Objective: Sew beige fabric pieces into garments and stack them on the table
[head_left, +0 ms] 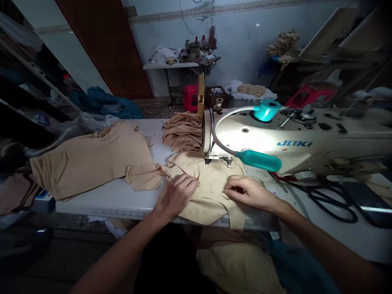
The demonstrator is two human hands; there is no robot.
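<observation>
A beige knit garment (211, 179) lies on the sewing table just in front of the needle area of a white JUKI sewing machine (263, 139). My left hand (182, 192) pinches the cloth at its left side, fingers bent and pressed together. On the right, my right hand (245, 190) has thumb and forefinger closed on the garment's edge. A ribbed band runs across the cloth below my hands, and part of the garment hangs over the table's front edge. The presser foot (208, 160) is above the far part of the cloth.
More beige garments (101, 159) lie to the left, and a crumpled beige pile (182, 132) sits behind. A teal lamp (259, 160) bends over the machine bed. At the right are a black cable (332, 203) and a dark phone-like slab (370, 204). A red stool (190, 98) stands beyond.
</observation>
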